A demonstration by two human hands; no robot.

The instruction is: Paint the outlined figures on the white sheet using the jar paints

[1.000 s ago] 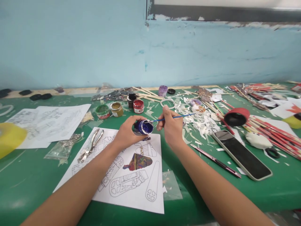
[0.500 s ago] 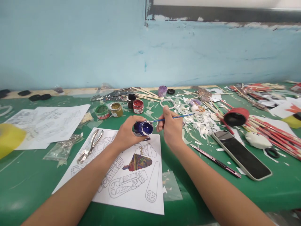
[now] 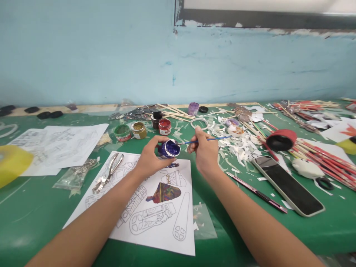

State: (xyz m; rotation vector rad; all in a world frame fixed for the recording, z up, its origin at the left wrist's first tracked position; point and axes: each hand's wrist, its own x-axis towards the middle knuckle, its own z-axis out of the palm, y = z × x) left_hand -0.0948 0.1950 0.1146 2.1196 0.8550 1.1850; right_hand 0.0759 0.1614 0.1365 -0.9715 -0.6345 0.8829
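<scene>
My left hand (image 3: 152,157) is wrapped round a small jar of dark blue paint (image 3: 170,149), its open mouth tilted toward me above the paper. Between the fingers of my right hand (image 3: 205,150) is a thin blue paintbrush (image 3: 217,138), its tip at the jar's rim. Below lies a white sheet with line drawings (image 3: 155,237). One shape on it, a multicoloured painted piece (image 3: 165,193), stands out. Silver pliers (image 3: 108,173) rest on the sheet's left part. Behind the jar stand open pots of red paint (image 3: 165,127), ochre paint (image 3: 139,130) and green paint (image 3: 122,132).
To the right lie a craft knife (image 3: 257,193), a phone (image 3: 289,185), white paper scraps (image 3: 241,146) and a bundle of red sticks (image 3: 325,159). Other drawn sheets (image 3: 69,144), a bag of beads (image 3: 76,174) and a yellow roll (image 3: 13,165) are at left.
The jar has turned so that more of its blue paint shows. The brush stays at its rim, and both hands keep their hold. The whole view has shifted slightly.
</scene>
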